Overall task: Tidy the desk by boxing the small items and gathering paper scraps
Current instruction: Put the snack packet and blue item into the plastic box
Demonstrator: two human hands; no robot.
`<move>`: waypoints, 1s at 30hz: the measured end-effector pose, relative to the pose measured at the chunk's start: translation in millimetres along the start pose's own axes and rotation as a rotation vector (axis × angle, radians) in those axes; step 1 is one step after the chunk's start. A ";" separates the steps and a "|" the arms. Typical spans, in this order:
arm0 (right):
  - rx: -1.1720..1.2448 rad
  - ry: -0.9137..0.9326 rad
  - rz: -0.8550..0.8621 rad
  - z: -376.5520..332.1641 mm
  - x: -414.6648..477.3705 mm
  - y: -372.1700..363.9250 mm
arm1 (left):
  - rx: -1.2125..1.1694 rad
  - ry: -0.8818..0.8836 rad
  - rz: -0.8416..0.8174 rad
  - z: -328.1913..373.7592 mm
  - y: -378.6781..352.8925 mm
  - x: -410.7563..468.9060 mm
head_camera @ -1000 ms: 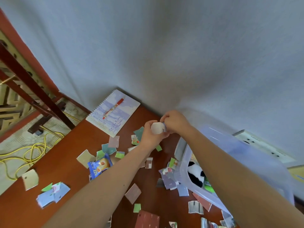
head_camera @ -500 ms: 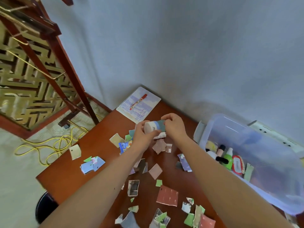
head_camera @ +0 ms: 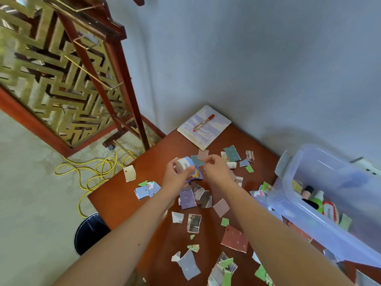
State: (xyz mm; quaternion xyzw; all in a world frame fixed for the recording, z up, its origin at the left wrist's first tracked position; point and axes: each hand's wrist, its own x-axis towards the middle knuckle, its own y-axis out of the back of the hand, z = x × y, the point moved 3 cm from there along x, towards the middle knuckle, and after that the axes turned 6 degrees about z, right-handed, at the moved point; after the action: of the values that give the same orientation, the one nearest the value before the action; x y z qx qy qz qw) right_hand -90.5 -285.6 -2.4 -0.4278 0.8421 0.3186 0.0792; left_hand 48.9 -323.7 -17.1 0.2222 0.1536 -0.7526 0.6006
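Note:
My left hand (head_camera: 176,175) is shut on a small white container with a blue band (head_camera: 184,164), held above the red-brown desk (head_camera: 132,203). My right hand (head_camera: 215,169) hovers just right of it, apart from it, thumb and fingers pinched together with nothing visible in them. A blue snack packet (head_camera: 197,174) lies under the hands. Several torn paper scraps (head_camera: 234,238) are scattered across the desk. At the right stands a clear plastic box (head_camera: 292,207) with small bottles (head_camera: 308,193) and other small items inside.
A spiral notebook (head_camera: 214,129) with a red pen (head_camera: 204,122) lies at the desk's far corner by the wall. A small white piece (head_camera: 232,165) rests right of my right hand. On the floor at left are a black round bin (head_camera: 90,232), a yellow cable (head_camera: 92,172) and a wooden stand (head_camera: 115,83).
My right hand has let go of the white container, which my left hand alone now holds. The view has tilted, so more of the desk, floor and box shows.

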 end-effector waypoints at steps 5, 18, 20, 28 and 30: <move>-0.236 0.125 -0.096 7.9 1.4 -20.1 | -0.034 0.078 0.050 -13.5 12.9 9.7; -0.805 0.392 -0.292 20.3 17.9 -52.1 | -0.055 0.178 0.071 -29.1 19.4 25.0; -0.878 0.438 -0.262 22.3 19.7 -54.0 | -0.063 0.192 0.063 -29.9 17.8 26.5; -0.963 0.474 -0.162 26.0 12.5 -57.2 | -0.068 0.230 0.022 -30.4 18.4 24.4; -0.883 0.399 -0.180 24.5 9.7 -53.2 | -0.067 0.234 0.035 -26.1 18.0 22.2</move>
State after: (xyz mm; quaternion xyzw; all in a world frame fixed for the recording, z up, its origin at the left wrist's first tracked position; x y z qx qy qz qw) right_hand -58.9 -300.2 -50.6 -0.5441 0.5853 0.5489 -0.2452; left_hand 66.3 -333.4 -50.2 0.2910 0.2440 -0.7053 0.5987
